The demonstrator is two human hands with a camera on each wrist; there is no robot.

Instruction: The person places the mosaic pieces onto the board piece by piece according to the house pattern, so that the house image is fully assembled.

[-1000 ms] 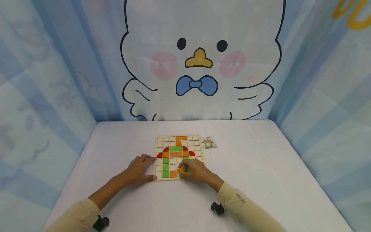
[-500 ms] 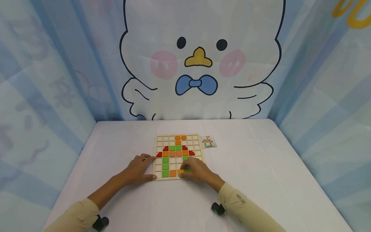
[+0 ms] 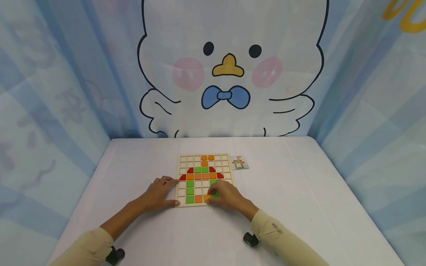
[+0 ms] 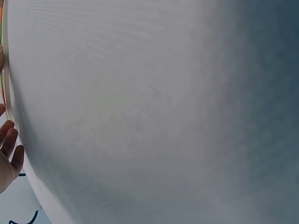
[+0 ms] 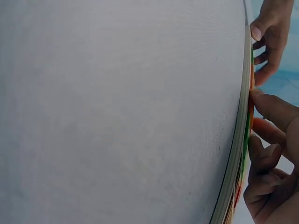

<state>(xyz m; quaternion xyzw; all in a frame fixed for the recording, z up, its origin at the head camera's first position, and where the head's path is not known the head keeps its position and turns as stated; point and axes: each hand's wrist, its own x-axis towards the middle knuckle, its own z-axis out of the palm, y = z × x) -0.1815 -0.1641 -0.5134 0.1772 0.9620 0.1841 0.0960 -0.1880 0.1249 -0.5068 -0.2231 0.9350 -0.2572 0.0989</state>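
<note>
In the head view a wooden grid board [image 3: 217, 161] lies flat, with green, red and orange tiles set in its cells. My left hand [image 3: 159, 194] rests at the board's left side, fingers spread, the thumb touching the lower left corner. At the bottom row my right hand [image 3: 226, 195] has thumb and index finger on a yellow-orange square tile [image 3: 207, 198], which sits beside an orange square tile [image 3: 198, 199]. That hand covers part of the board's lower right. In the right wrist view, the board [image 5: 243, 100] appears edge-on, with the right hand's fingers curled over it.
A small pattern card [image 3: 239, 162] lies against the board's upper right edge. The white table [image 3: 299, 192] surrounds the board, with a printed curtain [image 3: 229, 118] behind. Black devices [image 3: 250, 239] sit under both wrists.
The right hand has lowered the yellow-orange tile from a tilted position into the bottom row, where it lies flat. Between half a second ago and now little moves. The left hand stays put.
</note>
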